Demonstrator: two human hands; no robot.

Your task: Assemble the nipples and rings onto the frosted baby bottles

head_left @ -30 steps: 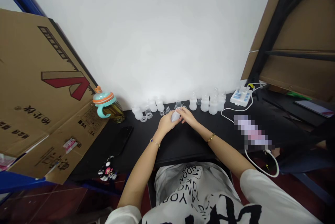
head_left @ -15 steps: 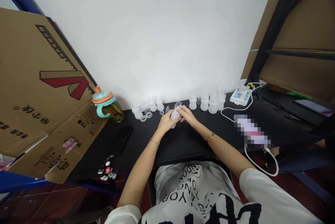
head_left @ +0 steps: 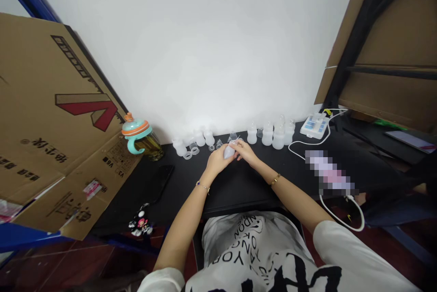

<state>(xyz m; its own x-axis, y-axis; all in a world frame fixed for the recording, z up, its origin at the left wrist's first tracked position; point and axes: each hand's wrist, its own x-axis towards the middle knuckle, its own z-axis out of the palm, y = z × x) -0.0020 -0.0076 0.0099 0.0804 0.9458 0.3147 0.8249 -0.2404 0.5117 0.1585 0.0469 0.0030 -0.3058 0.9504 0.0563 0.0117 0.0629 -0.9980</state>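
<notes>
A small white translucent baby bottle [head_left: 228,151] is held between my two hands, over the middle of the black table. My left hand [head_left: 215,159] wraps its fingers round the bottle's body. At the bottle's top end, my right hand [head_left: 246,152] has its fingers closed; the neck and whatever they pinch there are mostly hidden. Just behind my hands are a clear dome-shaped cap [head_left: 233,135] and other small clear parts [head_left: 219,144]. To the left stand white bottles without tall tops [head_left: 179,146], with clear rings [head_left: 194,148] beside them. Several bottles with clear tops [head_left: 268,134] stand at the right.
A teal-and-orange-lidded jug [head_left: 143,139] of dark liquid stands at left beside a large cardboard sheet [head_left: 85,78]. A black phone [head_left: 162,180] with a charm [head_left: 140,224] lies in front. At right are a power strip [head_left: 314,125], a white cable [head_left: 303,142] and a blurred-out device [head_left: 329,171].
The bottle in my hands has tilted a little, its lower end now showing less below my fingers. Both hands stay in nearly the same place. The view has shifted slightly.
</notes>
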